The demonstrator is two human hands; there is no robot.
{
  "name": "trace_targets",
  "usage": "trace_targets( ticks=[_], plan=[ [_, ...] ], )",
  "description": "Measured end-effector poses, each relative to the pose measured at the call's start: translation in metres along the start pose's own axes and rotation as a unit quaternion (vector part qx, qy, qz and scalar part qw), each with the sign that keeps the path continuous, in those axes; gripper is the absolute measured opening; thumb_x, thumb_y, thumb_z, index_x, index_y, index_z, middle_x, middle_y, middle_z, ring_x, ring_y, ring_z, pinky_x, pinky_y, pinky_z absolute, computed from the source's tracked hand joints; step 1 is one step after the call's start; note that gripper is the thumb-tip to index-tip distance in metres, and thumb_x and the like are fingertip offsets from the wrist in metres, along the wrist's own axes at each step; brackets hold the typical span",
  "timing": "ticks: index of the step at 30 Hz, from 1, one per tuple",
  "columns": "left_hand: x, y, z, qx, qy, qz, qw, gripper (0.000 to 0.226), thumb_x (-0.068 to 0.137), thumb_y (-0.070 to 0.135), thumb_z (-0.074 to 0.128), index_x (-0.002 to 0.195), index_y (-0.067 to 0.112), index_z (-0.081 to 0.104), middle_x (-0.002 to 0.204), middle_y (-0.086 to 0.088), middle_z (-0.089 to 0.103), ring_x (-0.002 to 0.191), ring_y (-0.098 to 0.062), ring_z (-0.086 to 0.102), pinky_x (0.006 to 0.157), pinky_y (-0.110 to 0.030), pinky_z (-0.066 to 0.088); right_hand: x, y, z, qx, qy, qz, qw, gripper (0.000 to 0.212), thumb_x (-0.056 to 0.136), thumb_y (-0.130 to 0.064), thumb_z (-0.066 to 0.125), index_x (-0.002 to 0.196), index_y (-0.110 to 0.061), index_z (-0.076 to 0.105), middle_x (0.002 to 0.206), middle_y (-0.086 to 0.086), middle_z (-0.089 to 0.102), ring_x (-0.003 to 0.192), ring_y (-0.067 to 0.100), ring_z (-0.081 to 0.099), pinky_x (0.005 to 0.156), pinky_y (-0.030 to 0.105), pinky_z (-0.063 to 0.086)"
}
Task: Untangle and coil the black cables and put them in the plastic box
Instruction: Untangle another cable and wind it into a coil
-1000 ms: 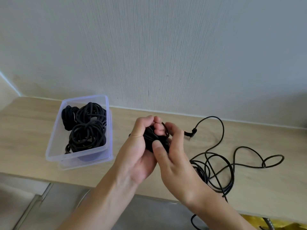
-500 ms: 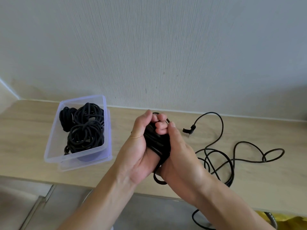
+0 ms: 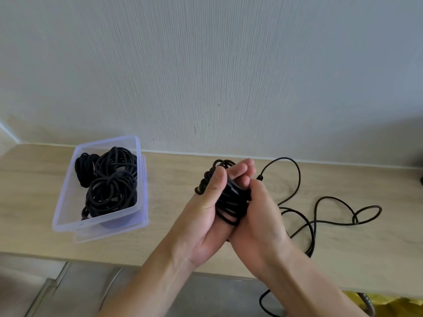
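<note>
A black cable coil (image 3: 231,201) sits between both palms above the wooden shelf. My left hand (image 3: 206,216) grips the coil, thumb across its front and fingers wrapped over the top. My right hand (image 3: 256,216) cups the coil from the right, fingers curled against it. A loose black cable (image 3: 320,209) lies in loops on the shelf to the right, its plug (image 3: 259,178) just beyond my fingers. The clear plastic box (image 3: 68,202) at the left holds several coiled black cables (image 3: 109,184).
The light wooden shelf (image 3: 229,255) runs along a textured grey wall (image 3: 206,65). The box stands on its lid (image 3: 142,227). A strand of cable (image 3: 263,303) hangs over the front edge. Something yellow (image 3: 389,305) lies below at the bottom right.
Both hands have drawn closer round the coil and turned it; the loop that hung below the hands is now gathered in. The loose cable on the shelf lies much as before.
</note>
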State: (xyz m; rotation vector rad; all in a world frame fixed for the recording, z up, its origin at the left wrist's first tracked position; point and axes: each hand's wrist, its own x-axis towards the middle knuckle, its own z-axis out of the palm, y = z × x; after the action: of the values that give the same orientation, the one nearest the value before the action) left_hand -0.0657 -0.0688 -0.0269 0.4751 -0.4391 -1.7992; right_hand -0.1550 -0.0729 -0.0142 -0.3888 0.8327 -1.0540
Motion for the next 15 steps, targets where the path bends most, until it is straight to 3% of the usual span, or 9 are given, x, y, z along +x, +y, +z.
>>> trace_targets(
  ticks=[3,6,10,15],
  plan=[
    [0.0,-0.01,0.006,-0.018,0.063,0.019,0.998,0.033,0.063,0.029,0.094,0.084,0.01,0.077,0.115,-0.007,0.072,0.102,-0.015,0.07,0.09,-0.028,0.056,0.004,0.001,-0.001,-0.07,0.069,-0.092,0.991,0.028,0.099,-0.019,0.04,0.102,-0.009,0.066,0.097,0.007,0.07,0.105,0.026,0.068,0.096,0.042,0.053],
    [-0.003,-0.014,0.014,-0.004,0.156,0.038,0.987,0.018,0.071,0.028,0.079,0.066,0.016,0.067,0.094,0.0,0.072,0.087,-0.013,0.07,0.086,-0.031,0.055,0.002,0.01,0.003,-0.156,0.084,-0.141,0.974,0.024,0.102,-0.02,0.039,0.099,-0.009,0.061,0.089,0.002,0.067,0.097,0.02,0.068,0.09,0.037,0.055],
    [-0.002,-0.013,0.011,-0.028,0.195,0.042,0.98,0.016,0.072,0.027,0.07,0.074,0.014,0.062,0.085,0.0,0.067,0.084,-0.017,0.065,0.088,-0.033,0.051,0.0,0.015,0.007,-0.199,0.079,-0.163,0.963,0.024,0.104,-0.022,0.04,0.1,-0.008,0.059,0.083,-0.001,0.07,0.086,0.01,0.069,0.08,0.026,0.056],
    [0.002,-0.014,0.007,-0.015,0.216,0.03,0.976,0.02,0.088,0.024,0.065,0.072,0.012,0.069,0.081,-0.002,0.064,0.086,-0.021,0.064,0.088,-0.035,0.051,0.004,0.018,0.007,-0.233,0.098,-0.188,0.949,0.025,0.103,-0.023,0.04,0.099,-0.008,0.06,0.09,0.006,0.071,0.09,0.016,0.069,0.085,0.036,0.056]
  ],
)
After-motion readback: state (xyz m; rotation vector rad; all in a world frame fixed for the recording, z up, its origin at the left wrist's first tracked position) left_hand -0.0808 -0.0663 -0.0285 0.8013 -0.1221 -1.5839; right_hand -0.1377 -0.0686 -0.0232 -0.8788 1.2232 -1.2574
